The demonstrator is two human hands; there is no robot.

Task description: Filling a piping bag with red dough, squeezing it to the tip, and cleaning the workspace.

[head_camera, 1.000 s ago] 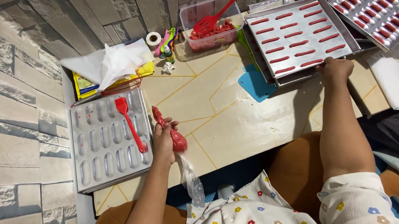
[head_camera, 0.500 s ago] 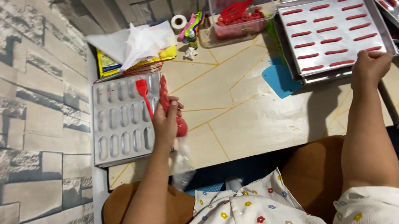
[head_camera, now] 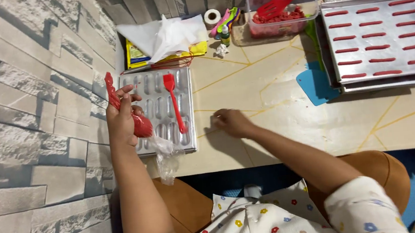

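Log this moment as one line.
left hand: holds red piping bag | right hand: on table, beside mould tray | red brush: on tray

Red-filled piping bag (head_camera: 134, 119), upright, over mould tray (head_camera: 159, 111)

Glossy clear plastic piping bag (head_camera: 140, 125) of smooth red paste; dull metal mould tray (head_camera: 158, 108) with shiny hollows; rubbery matt red brush (head_camera: 174, 100); smooth pale surface (head_camera: 279, 119) with gold lines; brushed metal baking sheet (head_camera: 380, 39); crumpled white paper (head_camera: 164, 34); clear plastic tub (head_camera: 281, 10).

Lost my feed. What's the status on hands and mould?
Left hand grips red piping bag. Right hand rests on table. Red brush lies in mould tray.
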